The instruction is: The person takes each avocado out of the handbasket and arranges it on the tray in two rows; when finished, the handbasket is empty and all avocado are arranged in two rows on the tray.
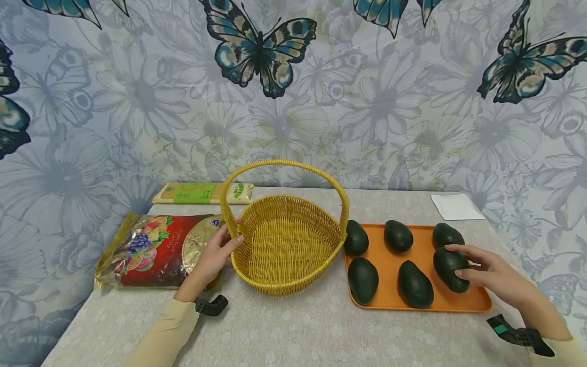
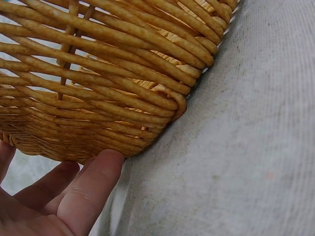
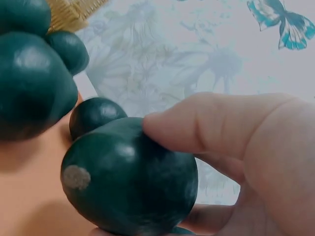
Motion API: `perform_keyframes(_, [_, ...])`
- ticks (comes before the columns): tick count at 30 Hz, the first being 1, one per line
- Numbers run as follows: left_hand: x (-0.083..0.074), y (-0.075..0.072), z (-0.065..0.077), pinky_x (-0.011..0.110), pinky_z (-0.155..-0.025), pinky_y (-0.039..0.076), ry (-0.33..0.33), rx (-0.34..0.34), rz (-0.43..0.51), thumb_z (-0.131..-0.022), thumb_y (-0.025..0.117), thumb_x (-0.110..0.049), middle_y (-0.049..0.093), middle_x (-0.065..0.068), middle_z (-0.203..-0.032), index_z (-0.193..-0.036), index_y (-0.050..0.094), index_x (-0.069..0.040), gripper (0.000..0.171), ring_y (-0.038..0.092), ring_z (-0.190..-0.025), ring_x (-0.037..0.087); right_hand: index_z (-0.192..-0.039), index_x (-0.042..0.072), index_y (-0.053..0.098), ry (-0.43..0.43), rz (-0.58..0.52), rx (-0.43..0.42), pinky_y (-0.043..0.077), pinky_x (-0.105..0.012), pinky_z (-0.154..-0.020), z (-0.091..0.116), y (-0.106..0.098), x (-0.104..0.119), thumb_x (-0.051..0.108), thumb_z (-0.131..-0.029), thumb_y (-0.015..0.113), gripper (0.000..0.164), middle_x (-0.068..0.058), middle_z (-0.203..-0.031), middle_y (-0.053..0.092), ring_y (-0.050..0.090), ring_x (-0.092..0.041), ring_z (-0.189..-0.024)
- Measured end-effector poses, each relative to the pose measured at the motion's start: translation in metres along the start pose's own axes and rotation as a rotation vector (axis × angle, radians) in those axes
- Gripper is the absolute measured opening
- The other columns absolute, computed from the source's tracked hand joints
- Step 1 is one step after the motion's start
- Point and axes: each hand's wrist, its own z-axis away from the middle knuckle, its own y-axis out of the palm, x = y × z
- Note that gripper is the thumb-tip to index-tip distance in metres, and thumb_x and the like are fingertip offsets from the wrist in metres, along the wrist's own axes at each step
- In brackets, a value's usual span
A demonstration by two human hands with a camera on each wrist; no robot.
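Note:
Near the foot of its tall handle, my left hand (image 1: 216, 256) grips the yellow woven basket (image 1: 279, 289) by its left rim, thumb on the near side. The basket stands on the table with a bare woven bottom. In the left wrist view, my fingers (image 2: 91, 189) touch the woven wall (image 2: 123, 83). At the right, my right hand (image 1: 500, 275) holds a dark green avocado (image 1: 447, 270) between thumb and fingers, over the right part of an orange tray (image 1: 384, 285). The right wrist view shows this avocado (image 3: 123, 182) with its pale stem scar facing left.
Several other avocados (image 1: 415, 285) lie on the tray, one right beside the basket. Left of the basket is a red candy bag (image 1: 160, 250). A flat pack with a green label (image 1: 194, 193) lies behind it. A white square (image 1: 456, 207) lies at the back right, before the butterfly-patterned cloth (image 1: 293, 127).

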Motion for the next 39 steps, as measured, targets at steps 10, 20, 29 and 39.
perform_keyframes(10, [0.002, 0.000, 0.000, 0.029, -0.084, 0.059, 0.000, 0.004, -0.002, -0.107, 0.054, -0.032, 0.037, 0.024, -0.161, -0.162, 0.030, -0.023, 0.060, 0.048, -0.137, 0.041, -0.147, 0.010, 0.051, 0.080, 0.025, -0.019, 0.053, -0.025, -0.071, 0.005, 0.002, -0.020, 0.012, -0.101, 0.061, 0.048, 0.047, -0.119, 0.038, 0.053, 0.013, -0.099])
perform_keyframes(20, [0.001, 0.000, -0.002, 0.029, -0.082, 0.059, -0.001, -0.003, -0.002, -0.107, 0.055, -0.032, 0.039, 0.024, -0.159, -0.160, 0.033, -0.024, 0.059, 0.049, -0.136, 0.040, -0.143, 0.002, 0.053, 0.132, 0.136, -0.076, 0.055, -0.061, -0.088, 0.009, 0.003, -0.027, 0.016, -0.097, 0.069, 0.051, 0.040, -0.121, 0.040, 0.040, 0.024, -0.101])
perform_keyframes(29, [0.002, -0.001, -0.002, 0.029, -0.083, 0.059, 0.006, -0.004, -0.003, -0.107, 0.055, -0.032, 0.039, 0.024, -0.159, -0.160, 0.033, -0.022, 0.059, 0.050, -0.134, 0.037, -0.147, -0.001, 0.046, 0.200, 0.113, -0.053, 0.061, -0.050, -0.079, 0.011, 0.002, -0.022, 0.013, -0.098, 0.065, 0.054, -0.044, -0.153, 0.029, 0.047, -0.069, -0.121])
perform_keyframes(39, [0.001, -0.001, 0.000, 0.028, -0.083, 0.059, 0.009, 0.001, 0.016, -0.107, 0.054, -0.029, 0.039, 0.026, -0.159, -0.160, 0.033, -0.021, 0.057, 0.050, -0.134, 0.042, -0.145, 0.002, 0.052, 0.154, 0.161, -0.063, 0.058, -0.036, -0.075, 0.014, -0.001, -0.024, 0.014, -0.096, 0.069, 0.053, 0.045, -0.118, 0.036, 0.054, -0.059, -0.119])
